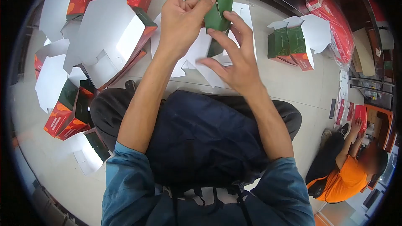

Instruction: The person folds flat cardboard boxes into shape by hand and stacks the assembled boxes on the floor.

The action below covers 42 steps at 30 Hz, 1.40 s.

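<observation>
A green printed cardboard piece point(222, 6), partly folded, is held up at the top centre of the head view. My left hand point(184, 21) grips its left side, with the thumb across its face. At its lower right, my right hand point(236, 54) touches the edge with the index and middle fingers, while the thumb is stretched out away from the card. White flat card sheets point(197, 54) lie on the floor beneath both hands.
Large open white-lined boxes point(113, 29) and smaller red-green ones point(63, 119) stand at the left. Small green-red boxes point(289, 44) sit at the right beside a red plastic-wrapped bundle point(335, 29). A person in orange point(349, 175) handles a red box at the lower right.
</observation>
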Tool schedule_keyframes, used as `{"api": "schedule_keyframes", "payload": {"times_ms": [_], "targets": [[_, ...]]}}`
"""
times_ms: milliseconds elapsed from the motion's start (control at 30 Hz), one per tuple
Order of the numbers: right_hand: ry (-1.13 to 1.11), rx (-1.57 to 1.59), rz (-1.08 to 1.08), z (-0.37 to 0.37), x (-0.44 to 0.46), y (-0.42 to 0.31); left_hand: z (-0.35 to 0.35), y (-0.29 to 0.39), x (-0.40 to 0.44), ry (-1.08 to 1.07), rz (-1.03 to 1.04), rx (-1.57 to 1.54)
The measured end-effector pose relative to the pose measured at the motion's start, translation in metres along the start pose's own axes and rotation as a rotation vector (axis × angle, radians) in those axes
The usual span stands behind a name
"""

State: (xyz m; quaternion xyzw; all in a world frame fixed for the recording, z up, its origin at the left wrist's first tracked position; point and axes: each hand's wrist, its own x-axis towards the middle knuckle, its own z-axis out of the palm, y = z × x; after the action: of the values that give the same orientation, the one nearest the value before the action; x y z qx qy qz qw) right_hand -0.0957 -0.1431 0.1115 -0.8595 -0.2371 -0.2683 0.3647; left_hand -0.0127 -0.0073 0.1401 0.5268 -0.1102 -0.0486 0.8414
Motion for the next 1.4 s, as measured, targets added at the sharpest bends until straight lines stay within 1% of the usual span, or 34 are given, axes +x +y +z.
{"api": "schedule_keyframes", "payload": {"times_ms": [67, 100, 200, 233, 300, 333, 367, 400, 433, 567, 633, 700, 767, 867, 900, 933, 1000, 1033, 1133, 1233, 1333, 1367, 1400], "targets": [[-0.103, 0.117, 0.005, -0.015, 0.008, 0.001, -0.002, -0.001, 0.001, 0.008, 0.012, -0.058], [-0.142, 0.246, 0.086, -0.022, 0.009, -0.002, -0.003, -0.001, 0.002, 0.016, 0.008, -0.085], [-0.105, 0.692, 0.401, -0.037, 0.012, -0.013, -0.003, 0.003, 0.003, -0.001, 0.029, -0.090], [-0.076, 0.886, 0.503, -0.045, 0.012, -0.013, -0.002, 0.005, 0.003, -0.011, 0.040, -0.080], [-0.019, 1.274, 0.705, -0.057, 0.013, -0.012, -0.007, 0.018, 0.001, -0.006, -0.064, 0.097], [-0.074, 0.970, 0.528, -0.056, 0.012, -0.010, -0.008, 0.022, 0.001, -0.004, -0.115, 0.185], [-0.123, 0.666, 0.349, -0.052, 0.010, -0.008, -0.003, 0.014, 0.002, 0.016, -0.087, -0.051], [-0.165, 0.360, 0.170, -0.049, 0.010, -0.007, 0.000, 0.014, 0.002, 0.049, -0.063, -0.065], [-0.121, 0.190, 0.049, -0.040, 0.009, -0.013, 0.001, 0.014, 0.000, 0.082, -0.040, -0.079], [0.016, 0.110, 0.059, -0.011, 0.003, -0.028, 0.017, 0.013, -0.016, 0.248, 0.017, -0.094], [0.029, 0.060, 0.043, -0.011, 0.004, -0.026, 0.019, 0.011, -0.016, 0.290, 0.015, -0.119], [0.064, 0.028, 0.033, -0.013, 0.007, -0.023, 0.016, 0.008, -0.013, 0.289, -0.016, -0.162], [0.118, 0.015, 0.035, -0.021, 0.011, -0.019, 0.015, 0.009, -0.013, 0.188, -0.065, -0.227], [0.226, 0.017, 0.162, -0.028, 0.007, -0.002, 0.013, 0.001, -0.014, 0.037, -0.143, -0.377], [0.234, 0.047, 0.142, -0.029, 0.007, 0.004, 0.015, -0.001, -0.015, 0.001, -0.162, -0.398], [0.174, 0.033, 0.106, -0.030, 0.006, 0.005, 0.018, -0.002, -0.015, -0.038, -0.180, -0.420], [0.056, 0.005, 0.038, -0.036, 0.008, 0.001, 0.019, -0.002, -0.016, -0.042, -0.156, -0.410], [-0.001, 0.022, 0.095, -0.038, 0.008, -0.004, 0.018, -0.003, -0.016, -0.036, -0.136, -0.386], [-0.114, 0.127, 0.106, -0.045, 0.010, -0.002, 0.016, -0.009, -0.016, -0.026, -0.107, -0.331], [-0.071, 0.181, 0.128, -0.052, 0.011, 0.002, 0.018, -0.010, -0.017, -0.026, -0.091, -0.238], [0.182, 0.522, 0.265, -0.041, 0.003, 0.011, 0.023, -0.006, -0.019, -0.060, -0.081, -0.119], [0.282, 0.570, 0.265, -0.033, 0.002, 0.011, 0.024, -0.004, -0.020, -0.076, -0.078, -0.076], [0.300, 0.493, 0.263, -0.031, 0.003, 0.008, 0.026, -0.003, -0.021, -0.069, -0.063, -0.069]]}}
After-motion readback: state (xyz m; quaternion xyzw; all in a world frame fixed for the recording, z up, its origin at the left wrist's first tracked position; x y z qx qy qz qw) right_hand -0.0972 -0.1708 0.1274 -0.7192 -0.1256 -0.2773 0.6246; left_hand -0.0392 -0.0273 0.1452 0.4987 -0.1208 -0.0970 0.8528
